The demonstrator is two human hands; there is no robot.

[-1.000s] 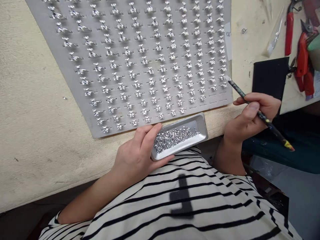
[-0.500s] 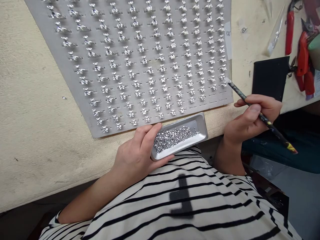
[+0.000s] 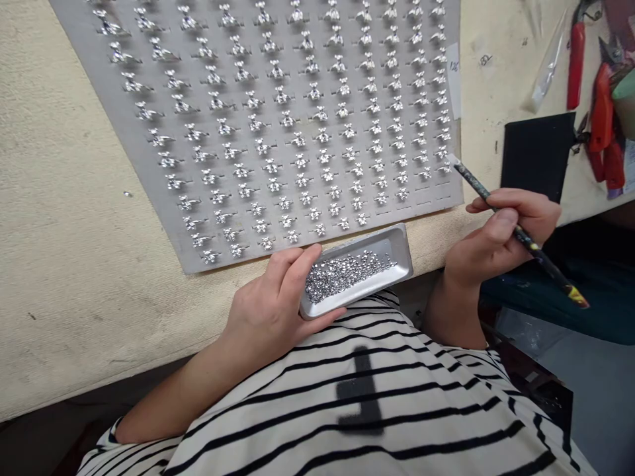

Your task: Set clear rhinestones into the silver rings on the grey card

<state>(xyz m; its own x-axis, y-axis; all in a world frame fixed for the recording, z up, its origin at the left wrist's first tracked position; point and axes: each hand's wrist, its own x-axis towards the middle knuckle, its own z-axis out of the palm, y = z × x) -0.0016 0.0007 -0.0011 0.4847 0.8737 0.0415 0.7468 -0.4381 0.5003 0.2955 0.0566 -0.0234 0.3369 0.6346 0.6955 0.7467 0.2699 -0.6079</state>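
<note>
My left hand [image 3: 278, 294] is closed around the left end of a small white tray [image 3: 404, 254], held at the table's front edge. Tiny sparkling stones [image 3: 342, 274] lie in it, thickest toward the left. Between the thumb and fingers of my right hand [image 3: 506, 231] is a dark, paint-speckled pencil-like stick [image 3: 526, 241] with a pale tip and a yellow-marked rear end. That tip is at the rings near the right edge of a grey board [image 3: 133, 152]. Rows of silver bear-shaped rings [image 3: 282, 96] stand in slots in the board.
Red-handled pliers [image 3: 601, 112] lie at the right, beside a pale green cup [image 3: 625, 99]. A black square pad [image 3: 536, 152] and a clear plastic bag [image 3: 548, 63] rest nearby. One tiny loose piece [image 3: 127, 194] is left of the board on the cream tabletop [image 3: 64, 264].
Almost nothing differs. My right hand and the rear of the stick have shifted very slightly, while the tip stays by the same rings. The left hand and tray hold still.
</note>
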